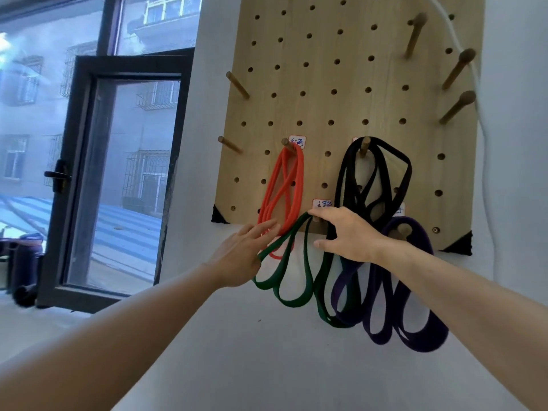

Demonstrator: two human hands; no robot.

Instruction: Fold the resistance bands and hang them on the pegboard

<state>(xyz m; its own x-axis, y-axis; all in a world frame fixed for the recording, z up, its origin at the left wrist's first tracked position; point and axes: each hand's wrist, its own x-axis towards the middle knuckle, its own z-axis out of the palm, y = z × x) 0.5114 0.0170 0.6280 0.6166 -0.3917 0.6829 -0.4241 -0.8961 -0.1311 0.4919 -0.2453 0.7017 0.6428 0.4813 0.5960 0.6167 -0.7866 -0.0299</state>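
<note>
Done: the red band (283, 191), the black band (375, 179) and the purple band (415, 292) each hang folded in loops from a peg on the pegboard (341, 84).
In hand: the green band (292, 277) hangs in loops at the board's bottom edge; it looks hooked on its peg, which the right hand hides.
Left: judging by this, only settling the green loops remains; no loose bands are in view.
Right hand (347, 235): fingers curled over the top of the green band at the peg.
Left hand (240, 256): open, fingers spread, touching the green loops near the red band, gripping nothing.
Labels: small white tags (297, 141) with handwriting sit by the pegs; too small to read.
</note>
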